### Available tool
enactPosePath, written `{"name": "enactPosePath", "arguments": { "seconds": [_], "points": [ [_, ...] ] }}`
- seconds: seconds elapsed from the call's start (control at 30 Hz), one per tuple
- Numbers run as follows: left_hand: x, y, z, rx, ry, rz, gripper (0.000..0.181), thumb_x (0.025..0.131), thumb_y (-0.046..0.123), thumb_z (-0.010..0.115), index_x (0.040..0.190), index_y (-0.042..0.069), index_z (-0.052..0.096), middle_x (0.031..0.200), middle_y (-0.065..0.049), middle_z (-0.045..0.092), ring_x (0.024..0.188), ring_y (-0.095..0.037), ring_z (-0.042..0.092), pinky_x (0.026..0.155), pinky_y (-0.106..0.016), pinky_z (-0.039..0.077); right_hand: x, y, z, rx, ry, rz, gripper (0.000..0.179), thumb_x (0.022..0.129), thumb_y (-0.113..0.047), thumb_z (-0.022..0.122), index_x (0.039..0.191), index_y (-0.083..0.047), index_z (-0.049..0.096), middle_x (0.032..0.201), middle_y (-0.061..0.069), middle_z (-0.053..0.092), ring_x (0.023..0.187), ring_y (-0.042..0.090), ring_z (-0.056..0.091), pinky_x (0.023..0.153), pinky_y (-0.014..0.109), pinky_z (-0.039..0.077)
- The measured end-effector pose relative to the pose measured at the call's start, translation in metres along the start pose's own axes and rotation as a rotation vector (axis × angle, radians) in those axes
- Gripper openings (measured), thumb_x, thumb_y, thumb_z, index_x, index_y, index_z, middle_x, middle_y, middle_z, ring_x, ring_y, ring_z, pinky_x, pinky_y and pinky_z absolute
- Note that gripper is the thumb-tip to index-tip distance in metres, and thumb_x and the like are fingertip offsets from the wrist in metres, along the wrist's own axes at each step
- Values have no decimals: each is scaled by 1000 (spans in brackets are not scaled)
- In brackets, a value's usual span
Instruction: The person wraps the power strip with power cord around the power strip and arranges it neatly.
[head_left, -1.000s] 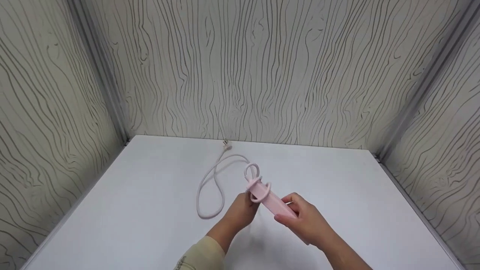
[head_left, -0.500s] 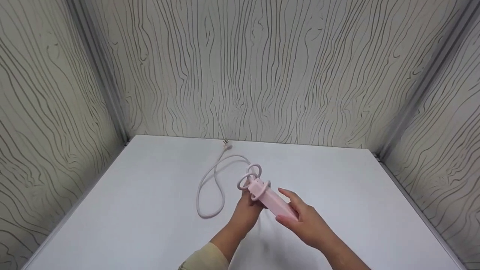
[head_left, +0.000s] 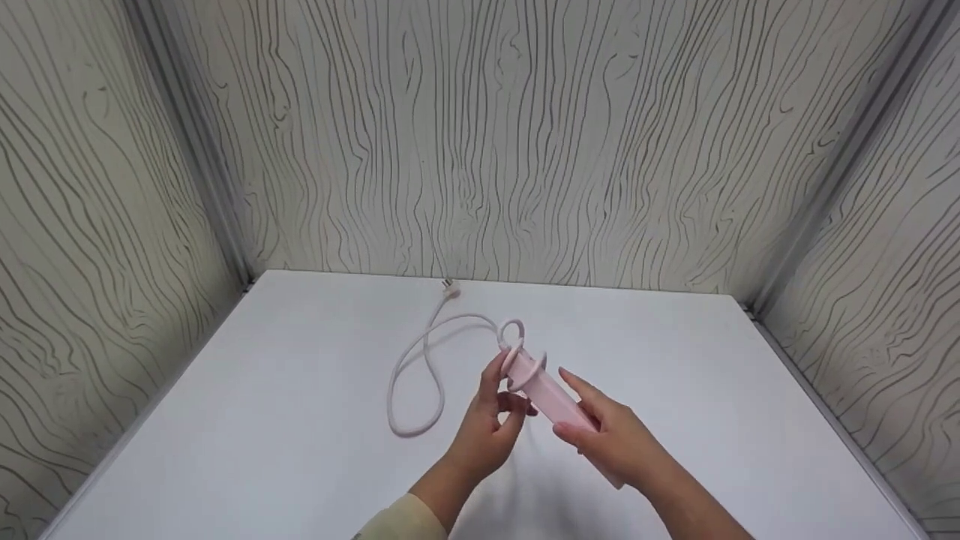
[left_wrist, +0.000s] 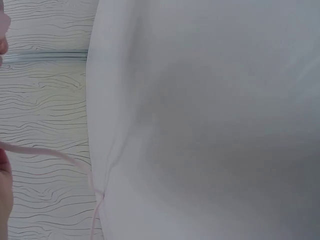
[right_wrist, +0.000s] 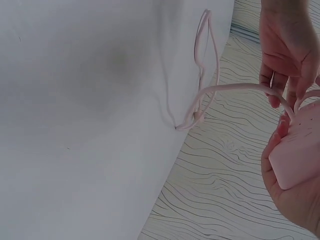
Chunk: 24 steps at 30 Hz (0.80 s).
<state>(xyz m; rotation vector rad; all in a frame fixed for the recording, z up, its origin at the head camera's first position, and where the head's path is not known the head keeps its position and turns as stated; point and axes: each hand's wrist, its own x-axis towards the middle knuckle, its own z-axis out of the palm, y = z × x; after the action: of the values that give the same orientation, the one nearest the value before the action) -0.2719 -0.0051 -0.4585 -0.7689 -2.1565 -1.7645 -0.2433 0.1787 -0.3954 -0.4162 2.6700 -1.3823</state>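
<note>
My right hand (head_left: 619, 442) grips the lower end of a pink power strip (head_left: 555, 405), held tilted above the table with its index finger raised off it. Turns of its pale pink cord (head_left: 409, 433) go round the strip's upper end. There my left hand (head_left: 484, 435) holds the cord in bent fingers, its index finger reaching up along a loop. In the right wrist view, the cord crosses the left hand's fingers (right_wrist: 275, 100) beside the strip's end (right_wrist: 295, 165). The left wrist view catches only a stretch of cord (left_wrist: 45, 151) and bits of hand at its edge.
The cord's free length lies in a loop on the white table (head_left: 300, 390), its plug (head_left: 450, 289) close to the back edge. Wood-grain-patterned panels (head_left: 480, 150) stand behind the table and on both sides, with grey posts (head_left: 191, 135) at the corners.
My left hand's fingers have shifted and opened out around the cord at the strip's upper end. The loops there have changed shape. My right hand keeps its grip; its index finger has lifted.
</note>
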Motion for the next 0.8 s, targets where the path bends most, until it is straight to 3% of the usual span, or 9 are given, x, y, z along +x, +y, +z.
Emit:
{"name": "enactPosePath", "arguments": {
  "seconds": [0.13, 0.23, 0.37, 0.47, 0.63, 0.73, 0.8],
  "points": [
    [3, 7, -6, -177, -79, -41, 79, 78, 1, 51, 141, 29, 13, 132, -5, 35, 96, -17, 59, 84, -38, 48, 0, -1, -3, 7, -12, -21, 69, 81, -36, 67, 141, -21, 36, 109, 13, 58, 82, 22, 52, 63, 34, 49],
    [5, 11, -7, -316, -95, -57, 72, 80, 11, 52, 140, 26, 16, 133, -8, 33, 102, -22, 55, 87, -41, 46, 0, 1, -2, -14, -18, -52, 66, 81, -36, 67, 138, -17, 41, 113, 14, 57, 83, 23, 51, 64, 33, 48],
    [7, 15, -8, -387, -55, -83, 42, 98, 34, 28, 138, 26, 26, 133, -9, 35, 108, -23, 50, 90, -34, 44, 0, 5, 0, -36, -27, -84, 59, 82, -34, 66, 134, -13, 47, 114, 12, 59, 83, 22, 52, 66, 33, 47],
    [8, 17, -8, -420, 15, -129, 46, 100, 40, 14, 139, 26, 35, 137, -4, 37, 114, -20, 46, 90, -27, 43, 0, 7, 2, -52, -23, -95, 58, 82, -34, 66, 133, -14, 48, 112, 11, 59, 84, 22, 52, 66, 33, 46],
    [9, 19, -5, -588, 88, -223, 45, 100, 38, 24, 135, 20, 45, 139, -2, 41, 111, -23, 44, 78, -22, 45, -1, 7, 4, -71, -4, -98, 64, 80, -36, 67, 137, -19, 42, 106, 11, 60, 81, 22, 52, 64, 32, 47],
    [8, 23, 0, -712, 83, -259, 42, 98, 27, 34, 140, 24, 34, 141, -7, 34, 109, -25, 42, 76, -23, 45, -2, 6, 6, -106, 14, -85, 70, 81, -39, 67, 141, -23, 34, 99, 9, 61, 78, 20, 53, 62, 31, 47],
    [6, 26, 5, -773, 90, -271, 53, 95, 19, 39, 144, 29, 19, 144, -10, 25, 113, -26, 40, 81, -23, 45, -2, 6, 8, -134, 22, -80, 72, 81, -42, 65, 142, -25, 31, 97, 7, 62, 76, 18, 53, 61, 30, 47]
  ]
}}
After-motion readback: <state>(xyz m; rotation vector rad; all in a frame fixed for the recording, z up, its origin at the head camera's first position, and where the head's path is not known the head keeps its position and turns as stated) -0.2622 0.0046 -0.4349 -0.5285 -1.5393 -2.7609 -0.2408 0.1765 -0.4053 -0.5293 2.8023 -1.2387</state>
